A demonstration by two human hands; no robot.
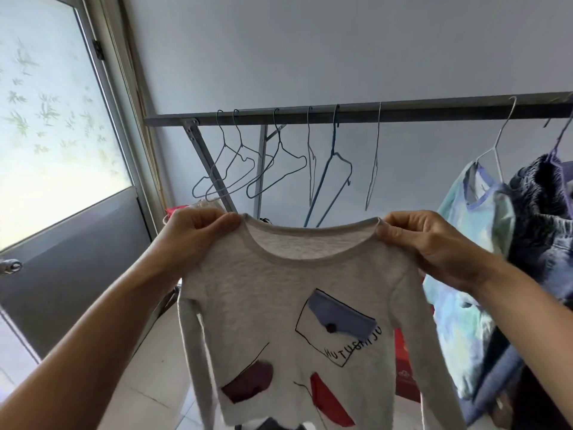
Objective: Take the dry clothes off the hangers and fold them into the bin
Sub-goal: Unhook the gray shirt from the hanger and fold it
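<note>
A small grey long-sleeved top (273, 308) with blue, maroon and red patch pockets hangs spread out in front of me, off any hanger. My left hand (198, 235) pinches its left shoulder by the collar. My right hand (424, 243) pinches the right shoulder. Behind it runs a dark metal rail (356, 114) with several bare wire hangers (248, 169). At the right, a pale blue-green shirt (471, 274) and a dark blue garment (545, 212) still hang on hangers. No bin is in view.
A frosted-glass door (62, 135) stands at the left with its latch (11, 266) low on the frame. The rack's slanted leg (210, 169) drops behind the top. A red box (403, 367) sits on the white tiled floor (148, 383).
</note>
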